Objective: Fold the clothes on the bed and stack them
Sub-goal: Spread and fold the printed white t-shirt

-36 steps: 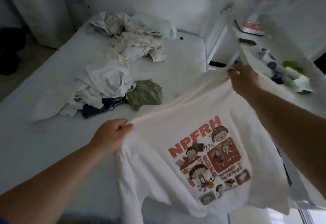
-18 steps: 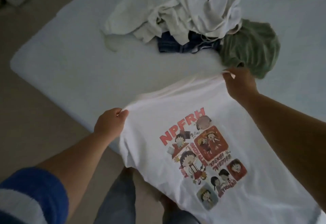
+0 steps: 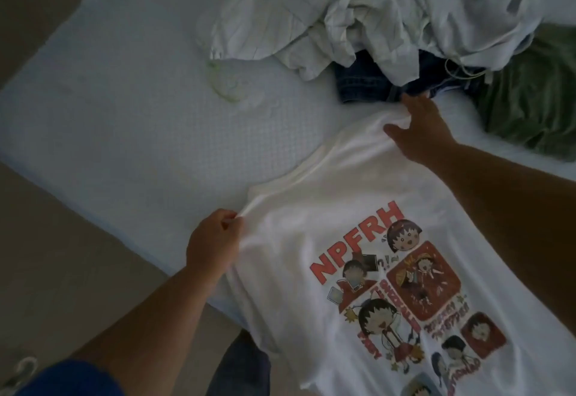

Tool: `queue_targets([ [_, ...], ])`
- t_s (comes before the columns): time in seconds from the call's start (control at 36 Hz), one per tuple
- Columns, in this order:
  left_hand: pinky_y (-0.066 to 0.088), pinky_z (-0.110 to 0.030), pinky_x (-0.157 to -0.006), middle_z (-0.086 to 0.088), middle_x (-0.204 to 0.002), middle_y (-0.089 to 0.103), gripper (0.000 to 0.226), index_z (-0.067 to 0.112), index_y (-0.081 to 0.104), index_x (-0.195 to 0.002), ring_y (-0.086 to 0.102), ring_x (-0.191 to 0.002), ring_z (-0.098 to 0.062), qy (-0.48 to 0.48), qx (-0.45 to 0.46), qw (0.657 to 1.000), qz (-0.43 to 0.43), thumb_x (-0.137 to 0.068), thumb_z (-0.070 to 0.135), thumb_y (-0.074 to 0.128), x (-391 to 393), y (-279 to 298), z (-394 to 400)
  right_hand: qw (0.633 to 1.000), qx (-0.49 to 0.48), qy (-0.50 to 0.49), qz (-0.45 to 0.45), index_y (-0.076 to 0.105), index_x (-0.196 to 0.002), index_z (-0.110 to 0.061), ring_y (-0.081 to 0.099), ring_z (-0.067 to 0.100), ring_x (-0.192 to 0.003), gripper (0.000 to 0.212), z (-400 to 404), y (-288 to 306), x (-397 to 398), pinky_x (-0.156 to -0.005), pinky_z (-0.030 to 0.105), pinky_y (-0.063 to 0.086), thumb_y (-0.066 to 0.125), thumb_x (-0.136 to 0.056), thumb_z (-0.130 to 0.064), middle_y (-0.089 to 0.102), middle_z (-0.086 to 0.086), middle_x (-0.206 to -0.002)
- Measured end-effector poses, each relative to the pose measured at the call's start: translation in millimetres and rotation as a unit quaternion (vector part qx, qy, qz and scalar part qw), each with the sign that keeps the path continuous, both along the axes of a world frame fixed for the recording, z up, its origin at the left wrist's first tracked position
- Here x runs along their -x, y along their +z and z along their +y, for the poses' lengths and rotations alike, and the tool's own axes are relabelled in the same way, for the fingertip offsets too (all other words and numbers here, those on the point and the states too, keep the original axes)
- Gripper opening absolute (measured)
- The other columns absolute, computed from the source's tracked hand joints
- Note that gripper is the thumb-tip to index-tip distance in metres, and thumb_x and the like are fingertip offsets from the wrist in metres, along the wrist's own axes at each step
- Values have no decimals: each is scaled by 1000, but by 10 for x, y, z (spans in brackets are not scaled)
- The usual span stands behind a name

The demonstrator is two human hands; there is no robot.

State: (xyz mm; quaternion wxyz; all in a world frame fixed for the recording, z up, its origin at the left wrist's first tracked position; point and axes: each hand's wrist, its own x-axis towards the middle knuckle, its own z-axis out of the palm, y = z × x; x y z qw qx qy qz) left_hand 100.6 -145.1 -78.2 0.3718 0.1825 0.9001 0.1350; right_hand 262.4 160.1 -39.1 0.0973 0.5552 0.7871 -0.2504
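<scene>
On the bed point(image 3: 131, 133): white printed T-shirt point(image 3: 358, 208), print up. My left hand point(image 3: 215, 243) pinched one shoulder; my right hand point(image 3: 417, 127), fingers spread, pressed the other flat, apparently for folding.

A dim room with a bed and a bare floor.
The bed point(image 3: 131, 121) has a pale, dotted cover and fills most of the view, while the tan floor point(image 3: 62, 286) runs along its near edge.
</scene>
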Motion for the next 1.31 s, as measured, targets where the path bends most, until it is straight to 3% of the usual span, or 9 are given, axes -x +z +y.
queue_targets([
  [0.11,42,-34,-82,-13,-105,60,33,13,61,-114,55,-101,-31,-39,-9,999,23,-82,23,61,47,26,138,999,-23,3,-28,14,-150,-23,25,30,-140,75,-284,-183,-46,-102,42,40,59,-90,-28,-2,1,-158],
  [0.28,37,-42,-95,-16,-123,57,38,10,63,-118,50,-116,-34,-265,-132,951,94,-80,16,65,-207,134,464,999,-7,-20,-44,24,-146,-16,11,24,-144,63,-974,-308,-459,-115,42,15,54,-91,-26,17,6,-155],
  [0.44,24,-42,-107,-1,-151,28,48,28,44,-135,20,-140,-20,-475,-14,878,61,-88,32,49,-518,-51,563,988,75,-101,-85,43,-135,-19,35,25,-131,53,-1593,-215,-1234,-112,47,27,59,-87,-32,41,5,-141],
  [0.56,29,-42,-103,-6,-150,29,48,21,49,-131,22,-139,-24,-498,32,864,69,-84,30,54,-595,54,614,977,118,-139,-112,52,-127,-27,44,24,-123,43,-1826,33,-1865,-101,47,39,58,-87,-41,49,-3,-133],
  [0.72,30,-40,-107,-7,-144,42,44,18,53,-130,38,-132,-26,-491,14,870,30,-90,35,54,-1074,361,925,951,141,-240,-131,64,-92,-20,59,26,-94,14,-1807,300,-2815,-82,43,52,59,-87,-32,62,10,-107],
  [0.86,41,-38,-97,-5,-135,49,37,16,55,-127,50,-118,-24,-525,-49,849,24,-91,25,52,-1789,433,1421,940,94,-301,-128,50,-131,-12,46,30,-123,46,-1643,150,-3500,-100,40,39,59,-90,-29,42,12,-140],
  [1.08,33,-41,-105,2,-154,22,48,24,38,-141,34,-135,-24,-583,-112,804,42,-95,18,43,-3005,183,2316,932,32,-355,-63,41,-137,-14,52,35,-114,49,-1167,-258,-4462,-97,43,40,54,-92,-29,30,8,-143],
  [1.22,33,-39,-104,4,-158,9,60,28,23,-147,26,-139,-22,-613,-80,781,91,-92,13,42,-3576,-28,2905,927,19,-366,-75,37,-140,-21,51,41,-113,50,-931,-420,-5070,-96,43,40,49,-93,-29,29,4,-142],
  [1.31,38,-41,-98,-6,-146,32,56,25,36,-140,42,-128,-29,-605,-50,787,115,-87,14,50,-3745,-89,3144,929,31,-354,-103,35,-141,-27,50,42,-114,54,-828,-448,-5371,-96,44,40,53,-90,-35,28,4,-143],
])
